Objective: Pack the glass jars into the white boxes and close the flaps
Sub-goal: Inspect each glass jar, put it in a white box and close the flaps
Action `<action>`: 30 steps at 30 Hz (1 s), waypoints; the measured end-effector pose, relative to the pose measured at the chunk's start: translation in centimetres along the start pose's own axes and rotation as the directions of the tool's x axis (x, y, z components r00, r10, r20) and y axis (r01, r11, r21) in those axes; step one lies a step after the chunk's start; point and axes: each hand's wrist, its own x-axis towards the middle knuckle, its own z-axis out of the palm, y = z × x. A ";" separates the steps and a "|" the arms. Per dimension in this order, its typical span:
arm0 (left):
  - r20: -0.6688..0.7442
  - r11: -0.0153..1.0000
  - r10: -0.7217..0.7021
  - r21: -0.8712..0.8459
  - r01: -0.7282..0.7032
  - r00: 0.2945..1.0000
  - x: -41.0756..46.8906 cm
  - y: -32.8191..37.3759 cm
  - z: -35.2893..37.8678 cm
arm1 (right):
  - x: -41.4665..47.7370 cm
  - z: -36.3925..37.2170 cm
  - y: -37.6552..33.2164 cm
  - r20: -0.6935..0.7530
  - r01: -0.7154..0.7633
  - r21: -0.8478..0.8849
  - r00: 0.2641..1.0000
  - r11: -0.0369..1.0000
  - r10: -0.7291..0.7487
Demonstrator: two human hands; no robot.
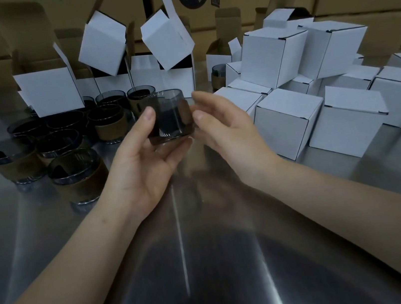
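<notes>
The left hand (140,161) grips a dark glass jar (168,116) above the bench (210,255) — right hand (225,132) released, just beside it.

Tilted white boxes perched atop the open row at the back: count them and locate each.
2. The left tilted box leans over the open boxes; the right tilted box sits beside it, beyond the held jar. None looks hidden.

Tabletop (185,259) free between jars (60,137), boxes (291,119) (seemingly stacked).
</notes>
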 end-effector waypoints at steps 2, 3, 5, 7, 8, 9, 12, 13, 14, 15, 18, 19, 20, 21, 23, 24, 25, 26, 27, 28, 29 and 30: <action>-0.002 0.999 -0.006 -0.041 0.006 1.000 0.0 0.2 -0.1 | 0.2 -0.2 0.1 0.081 -0.103 0.097 0.992 0.990 0.095; -0.008 0.998 -0.016 -0.064 0.015 1.000 0.0 0.3 -0.2 | 0.3 -0.3 0.1 0.130 -0.131 0.133 0.985 0.982 0.114; -0.021 0.996 -0.035 -0.088 0.033 0.999 0.1 0.3 -0.4 | 0.2 -0.5 0.1 0.236 -0.156 0.196 0.966 0.968 0.108; -0.035 0.996 -0.055 -0.065 0.053 0.998 0.2 0.3 -0.4 | 0.0 -0.4 0.2 0.322 -0.187 0.241 0.941 0.952 0.103; -0.041 0.997 -0.066 -0.037 0.065 0.997 0.2 0.2 -0.4 | 0.0 -0.4 0.2 0.352 -0.201 0.253 0.930 0.946 0.103; -0.047 0.997 -0.073 -0.004 0.073 0.996 0.3 0.2 -0.4 | -0.1 -0.3 0.2 0.369 -0.207 0.256 0.924 0.944 0.102; -0.088 0.993 -0.062 0.099 0.071 0.994 0.5 -0.1 -0.5 | 0.0 -0.3 0.4 0.348 -0.204 0.261 0.931 0.944 0.105; -0.099 0.990 -0.049 0.129 0.062 0.994 0.5 -0.1 -0.5 | 0.1 -0.4 0.5 0.318 -0.192 0.255 0.942 0.948 0.105; -0.102 0.987 -0.033 0.153 0.049 0.994 0.5 -0.1 -0.5 | 0.2 -0.4 0.5 0.271 -0.174 0.231 0.957 0.957 0.108; -0.089 0.985 -0.026 0.166 0.040 0.996 0.5 -0.2 -0.5 | 0.2 -0.4 0.6 0.218 -0.157 0.198 0.969 0.968 0.113; -0.007 0.985 -0.043 0.166 0.044 0.999 0.2 -0.3 -0.1 | 0.2 -0.3 0.8 0.113 -0.132 0.168 0.987 0.977 0.114; 0.022 0.986 -0.045 0.162 0.041 0.999 0.1 -0.3 0.2 | 0.1 -0.3 0.9 0.099 -0.126 0.164 0.989 0.978 0.111; 0.049 0.987 -0.044 0.159 0.036 0.998 0.0 -0.3 0.3 | 0.0 -0.3 0.9 0.092 -0.120 0.150 0.990 0.981 0.107; 0.067 0.988 -0.043 0.148 0.032 0.997 0.0 -0.3 0.5 | 0.0 -0.4 0.8 0.094 -0.116 0.135 0.990 0.984 0.104; 0.060 0.996 -0.044 0.081 0.039 0.997 0.0 -0.2 0.4 | 0.1 -0.5 0.8 0.123 -0.116 0.134 0.987 0.984 0.100; 0.052 0.998 -0.052 0.024 0.051 0.997 0.1 -0.2 0.3 | 0.1 -0.6 0.7 0.145 -0.119 0.139 0.984 0.983 0.098; 0.050 0.998 -0.062 -0.028 0.064 0.997 0.1 -0.2 0.3 | 0.2 -0.6 0.6 0.167 -0.123 0.139 0.981 0.983 0.099; 0.047 0.995 -0.070 -0.063 0.073 0.996 0.1 -0.1 0.2 | 0.3 -0.7 0.5 0.188 -0.128 0.135 0.977 0.982 0.102; 0.040 0.993 -0.078 -0.083 0.081 0.996 0.1 -0.1 0.2 | 0.4 -0.7 0.5 0.211 -0.135 0.127 0.972 0.983 0.106; 0.032 0.992 -0.085 -0.088 0.087 0.996 0.2 -0.1 0.2 | 0.4 -0.7 0.5 0.237 -0.139 0.112 0.965 0.984 0.110; 0.023 0.991 -0.094 -0.089 0.096 0.995 0.1 -0.2 0.2 | 0.4 -0.7 0.5 0.260 -0.143 0.094 0.959 0.985 0.114; 0.010 0.991 -0.106 -0.083 0.107 0.994 0.2 -0.2 0.2 | 0.4 -0.7 0.6 0.273 -0.145 0.082 0.955 0.986 0.118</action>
